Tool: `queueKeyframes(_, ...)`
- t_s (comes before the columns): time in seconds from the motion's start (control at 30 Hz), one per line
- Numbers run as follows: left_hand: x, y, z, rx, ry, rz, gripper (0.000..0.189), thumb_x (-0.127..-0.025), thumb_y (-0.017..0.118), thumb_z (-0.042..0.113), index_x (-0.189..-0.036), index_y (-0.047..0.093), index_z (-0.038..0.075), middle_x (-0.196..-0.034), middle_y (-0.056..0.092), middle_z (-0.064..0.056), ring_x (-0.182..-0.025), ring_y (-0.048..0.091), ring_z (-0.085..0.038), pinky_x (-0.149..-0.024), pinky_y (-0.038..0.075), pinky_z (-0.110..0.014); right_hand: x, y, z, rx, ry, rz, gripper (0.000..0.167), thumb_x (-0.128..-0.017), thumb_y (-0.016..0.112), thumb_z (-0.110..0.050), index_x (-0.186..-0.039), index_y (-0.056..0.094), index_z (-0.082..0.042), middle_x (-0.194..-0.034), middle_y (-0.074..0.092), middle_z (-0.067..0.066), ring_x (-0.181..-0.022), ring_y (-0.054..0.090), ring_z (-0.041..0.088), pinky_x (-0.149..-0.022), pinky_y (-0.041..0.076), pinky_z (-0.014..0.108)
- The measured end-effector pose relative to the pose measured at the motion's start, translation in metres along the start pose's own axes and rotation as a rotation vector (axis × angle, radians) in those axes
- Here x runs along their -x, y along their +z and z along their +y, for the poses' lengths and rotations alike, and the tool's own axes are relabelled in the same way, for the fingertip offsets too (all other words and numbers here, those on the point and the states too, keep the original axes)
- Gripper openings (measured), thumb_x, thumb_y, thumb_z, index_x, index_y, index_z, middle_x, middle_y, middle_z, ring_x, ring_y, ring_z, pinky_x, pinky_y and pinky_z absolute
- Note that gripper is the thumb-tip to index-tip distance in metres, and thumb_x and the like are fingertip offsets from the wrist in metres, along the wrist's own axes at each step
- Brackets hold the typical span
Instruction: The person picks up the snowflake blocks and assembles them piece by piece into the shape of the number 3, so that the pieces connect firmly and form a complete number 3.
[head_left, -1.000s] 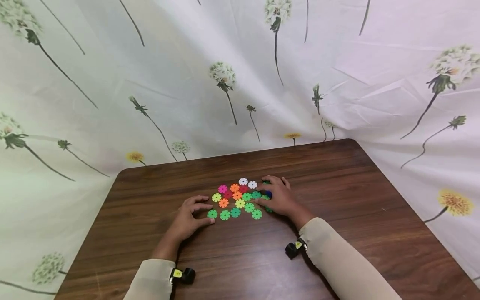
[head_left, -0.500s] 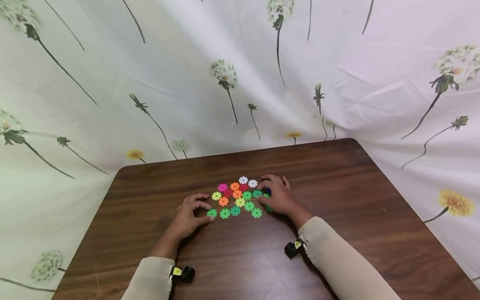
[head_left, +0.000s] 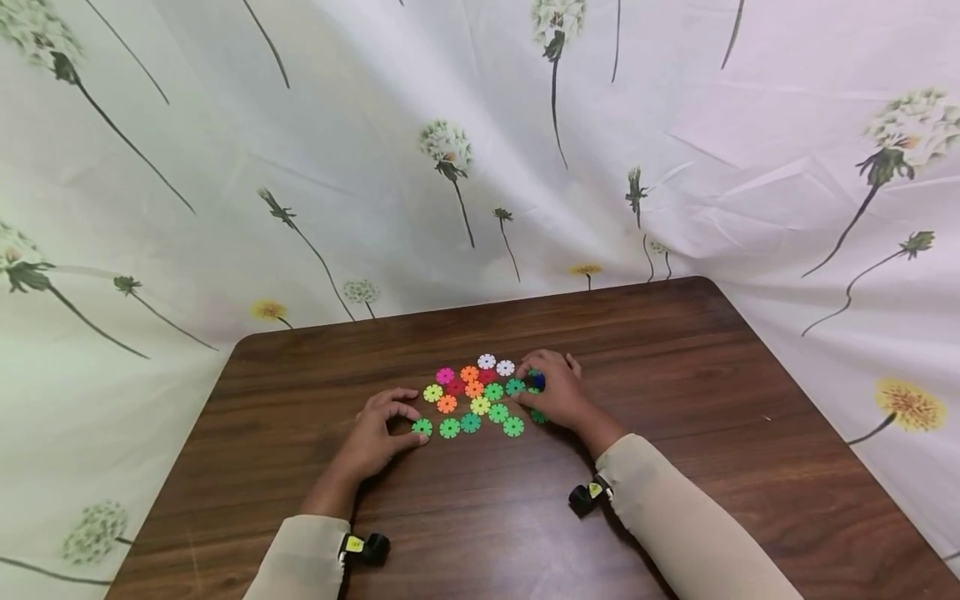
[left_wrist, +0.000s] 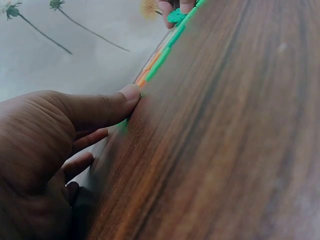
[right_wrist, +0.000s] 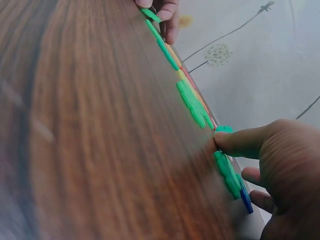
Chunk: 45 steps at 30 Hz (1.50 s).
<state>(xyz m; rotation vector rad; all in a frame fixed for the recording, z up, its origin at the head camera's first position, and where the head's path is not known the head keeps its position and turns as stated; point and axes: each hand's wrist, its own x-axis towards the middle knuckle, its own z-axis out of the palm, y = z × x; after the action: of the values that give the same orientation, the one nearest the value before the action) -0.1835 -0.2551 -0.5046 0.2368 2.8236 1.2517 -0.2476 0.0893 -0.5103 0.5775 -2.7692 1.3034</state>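
L hand (head_left: 378, 433): in from near left, we pinch a green disc (head_left: 422, 428), L end of near row.
R hand (head_left: 558, 392): curved by a blue disc (head_left: 539, 380), we pinch a teal disc (head_left: 514, 387).
Table (head_left: 465, 508): far edge beyond discs; we've wide wood nearside + R.

head view | clock centred on coloured notched discs (head_left: 474, 389), flat on brown table (head_left: 675, 350) | 8 o'clock: left hand (head_left: 381, 429) pinches green disc (head_left: 422, 428) | 3 o'clock: right hand (head_left: 558, 390) pinches teal disc (head_left: 514, 387), partly hiding blue disc (head_left: 539, 381) | 1 o'clock: two white discs (head_left: 487, 362) | 12 o'clock, beyond table: dandelion-print cloth (head_left: 360, 150)
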Motion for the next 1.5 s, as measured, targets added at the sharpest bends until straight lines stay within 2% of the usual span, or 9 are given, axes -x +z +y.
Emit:
queueKeyframes(0.27,0.0,0.0,0.0,0.067,0.007,0.039,0.021,-0.09,0.09,0.012,-0.101,0.072,0.011,-0.147,0.068,-0.013,-0.158,0.039,-0.04,-0.133,0.021,-0.068,0.001,0.0,0.0,-0.06,-0.015,0.037,0.019,-0.09,0.091,-0.014,-0.099,0.074,-0.017,-0.11,0.075,0.005,-0.132,0.056,0.032,-0.127,0.013,0.07)
queueKeyframes(0.4,0.001,0.001,0.001,0.082,0.01,0.064,0.019,-0.091,0.09,0.013,-0.099,0.073,0.009,-0.134,0.072,-0.013,-0.149,0.047,-0.04,-0.13,0.029,-0.065,0.001,0.0,0.0,-0.077,-0.003,0.034,0.015,-0.093,0.089,-0.015,-0.099,0.076,-0.018,-0.099,0.074,0.001,-0.122,0.061,0.028,-0.128,0.014,0.065)
queueKeyframes(0.53,0.002,0.002,0.002,0.087,-0.005,0.085,0.015,-0.094,0.088,0.014,-0.099,0.075,0.01,-0.124,0.072,-0.012,-0.136,0.054,-0.035,-0.123,0.038,-0.06,0.001,0.0,0.0,-0.082,-0.016,0.047,0.013,-0.094,0.087,-0.015,-0.101,0.077,-0.017,-0.099,0.075,0.001,-0.118,0.063,0.026,-0.126,0.018,0.063)
queueKeyframes(0.73,0.005,0.001,0.004,0.154,-0.074,0.13,0.009,-0.098,0.084,0.016,-0.099,0.077,0.01,-0.125,0.074,-0.011,-0.13,0.061,-0.028,-0.119,0.046,-0.05,0.003,0.002,-0.001,-0.108,-0.052,0.085,0.013,-0.095,0.086,-0.012,-0.107,0.08,-0.014,-0.104,0.075,0.004,-0.116,0.065,0.028,-0.12,0.026,0.062)
queueKeyframes(0.87,0.008,0.001,0.009,0.212,-0.092,0.168,0.01,-0.102,0.079,0.018,-0.104,0.075,0.009,-0.116,0.077,-0.009,-0.111,0.065,-0.018,-0.102,0.053,-0.033,0.006,0.002,-0.004,-0.162,-0.054,0.094,0.012,-0.098,0.083,-0.011,-0.11,0.08,-0.012,-0.114,0.074,0.008,-0.119,0.066,0.028,-0.116,0.043,0.054)
queueKeyframes(1.0,0.008,0.002,0.018,0.319,-0.09,0.209,0.016,-0.105,0.076,0.018,-0.108,0.072,0.003,-0.098,0.076,-0.008,-0.088,0.062,-0.012,-0.079,0.051,-0.022,0.01,0.002,-0.009,-0.231,-0.038,0.092,0.011,-0.1,0.08,-0.01,-0.111,0.079,-0.011,-0.118,0.074,0.01,-0.116,0.068,0.027,-0.101,0.06,0.046)
queueKeyframes(1.2,0.008,0.005,0.028,0.483,-0.087,0.21,0.018,-0.106,0.073,0.012,-0.107,0.069,-0.005,-0.088,0.078,-0.012,-0.077,0.072,-0.016,-0.064,0.051,-0.024,0.013,0.004,-0.014,-0.291,-0.086,0.096,0.009,-0.101,0.079,-0.008,-0.109,0.079,-0.011,-0.107,0.077,0.007,-0.097,0.069,0.017,-0.086,0.059,0.03)
queueKeyframes(1.3,0.008,0.005,0.033,0.537,-0.107,0.205,0.018,-0.105,0.074,0.013,-0.109,0.068,-0.004,-0.086,0.079,-0.004,-0.075,0.076,-0.014,-0.06,0.052,-0.024,0.015,0.007,-0.017,-0.316,-0.111,0.095,0.007,-0.101,0.077,-0.008,-0.108,0.078,-0.01,-0.105,0.077,0.007,-0.09,0.065,0.013,-0.079,0.056,0.026)
queueKeyframes(1.5,0.011,0.007,0.045,0.646,-0.1,0.189,0.024,-0.103,0.075,0.004,-0.12,0.066,-0.01,-0.09,0.078,0.001,-0.078,0.081,-0.016,-0.06,0.061,-0.024,0.019,0.012,-0.027,-0.383,-0.156,0.084,0.007,-0.102,0.075,-0.004,-0.109,0.078,-0.006,-0.106,0.075,0.01,-0.093,0.068,0.013,-0.083,0.058,0.026)
